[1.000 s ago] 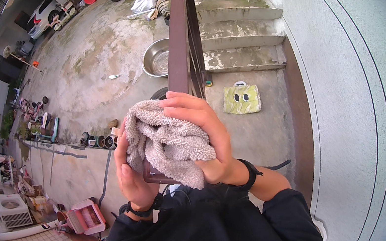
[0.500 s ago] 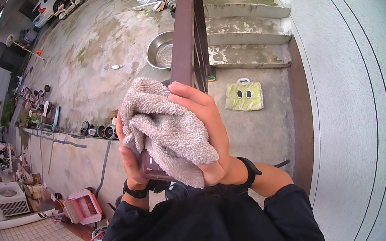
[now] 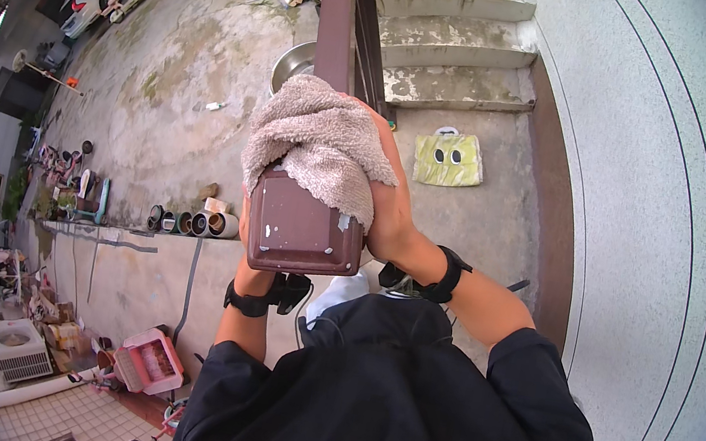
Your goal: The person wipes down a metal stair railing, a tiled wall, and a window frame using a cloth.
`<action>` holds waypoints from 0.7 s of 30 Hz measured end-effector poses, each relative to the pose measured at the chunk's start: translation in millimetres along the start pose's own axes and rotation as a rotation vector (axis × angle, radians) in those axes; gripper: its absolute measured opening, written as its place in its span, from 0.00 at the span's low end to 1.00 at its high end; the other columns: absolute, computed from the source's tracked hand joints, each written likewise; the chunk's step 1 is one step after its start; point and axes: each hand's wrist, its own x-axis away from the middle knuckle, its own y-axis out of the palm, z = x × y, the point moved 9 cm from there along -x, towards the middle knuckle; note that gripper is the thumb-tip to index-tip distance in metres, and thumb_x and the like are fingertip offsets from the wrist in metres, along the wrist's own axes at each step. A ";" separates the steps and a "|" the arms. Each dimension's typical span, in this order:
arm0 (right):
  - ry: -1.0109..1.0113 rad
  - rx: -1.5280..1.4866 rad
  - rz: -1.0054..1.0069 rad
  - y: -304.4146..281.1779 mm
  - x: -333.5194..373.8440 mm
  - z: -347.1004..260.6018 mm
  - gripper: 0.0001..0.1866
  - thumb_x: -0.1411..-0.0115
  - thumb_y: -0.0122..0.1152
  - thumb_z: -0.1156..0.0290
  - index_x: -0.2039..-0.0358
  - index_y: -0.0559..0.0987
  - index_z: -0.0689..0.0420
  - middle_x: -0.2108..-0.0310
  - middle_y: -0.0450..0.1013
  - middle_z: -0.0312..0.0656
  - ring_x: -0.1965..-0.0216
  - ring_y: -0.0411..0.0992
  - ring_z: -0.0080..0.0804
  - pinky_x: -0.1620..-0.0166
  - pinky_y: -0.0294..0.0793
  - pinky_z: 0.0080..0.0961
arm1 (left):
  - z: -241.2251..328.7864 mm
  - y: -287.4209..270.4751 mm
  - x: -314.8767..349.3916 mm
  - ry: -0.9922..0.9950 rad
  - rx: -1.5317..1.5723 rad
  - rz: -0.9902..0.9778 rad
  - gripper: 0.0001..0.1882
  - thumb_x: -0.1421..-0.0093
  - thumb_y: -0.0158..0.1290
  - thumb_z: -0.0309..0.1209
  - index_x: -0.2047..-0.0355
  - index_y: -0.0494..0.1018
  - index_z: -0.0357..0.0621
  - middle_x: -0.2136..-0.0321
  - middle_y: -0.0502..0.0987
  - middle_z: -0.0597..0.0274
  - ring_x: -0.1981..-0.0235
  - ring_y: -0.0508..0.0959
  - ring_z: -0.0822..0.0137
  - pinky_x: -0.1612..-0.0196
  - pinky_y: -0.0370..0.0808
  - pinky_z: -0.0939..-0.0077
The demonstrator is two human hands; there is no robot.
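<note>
A greyish-beige terry towel (image 3: 320, 138) lies draped and bunched over the top of a brown metal handrail (image 3: 305, 236). The rail's near end is uncovered and shows chipped paint and pale spots. My right hand (image 3: 389, 203) is closed on the towel along the right side of the rail, its fingers partly under the folds. On the left side, my left hand (image 3: 246, 212) presses the towel against the rail; only a strip of it shows, with most fingers hidden by the cloth and the rail.
Beyond the towel, a metal basin (image 3: 292, 65) stands on the ground left of the rail. A yellow-green bag (image 3: 451, 159) with two eye shapes lies near concrete steps (image 3: 459, 88). Flower pots (image 3: 199, 223) line a low wall at left. A pale wall (image 3: 645, 219) rises at right.
Both hands and the towel have moved away from me along the rail, baring its near end. The right-hand fingers, spread over the towel before, are now lower on its side.
</note>
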 end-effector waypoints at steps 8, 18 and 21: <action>-0.116 0.181 -0.286 20.3 -35.2 -51.2 0.29 0.48 0.51 0.65 0.46 0.63 0.62 0.45 0.59 0.47 0.43 0.59 0.39 0.43 0.55 0.30 | 59.0 31.8 -9.2 0.226 -0.318 -0.102 0.31 0.35 0.32 0.46 0.42 0.50 0.32 0.46 0.61 0.48 0.45 0.64 0.60 0.44 0.61 0.67; -0.569 0.677 -0.416 45.1 17.6 -100.8 0.22 0.56 0.65 0.61 0.57 0.75 0.47 0.53 0.69 0.40 0.50 0.67 0.42 0.44 0.59 0.42 | 39.6 4.3 40.1 0.221 -0.435 0.014 0.31 0.52 0.59 0.37 0.49 0.61 0.41 0.51 0.65 0.50 0.53 0.71 0.50 0.50 0.68 0.59; -0.628 0.740 -0.234 30.6 38.1 -94.7 0.20 0.55 0.64 0.64 0.58 0.74 0.44 0.54 0.68 0.36 0.49 0.66 0.42 0.43 0.58 0.44 | 78.7 70.8 56.0 0.893 -0.981 -0.224 0.29 0.61 0.67 0.31 0.58 0.66 0.50 0.57 0.68 0.55 0.57 0.73 0.49 0.54 0.72 0.58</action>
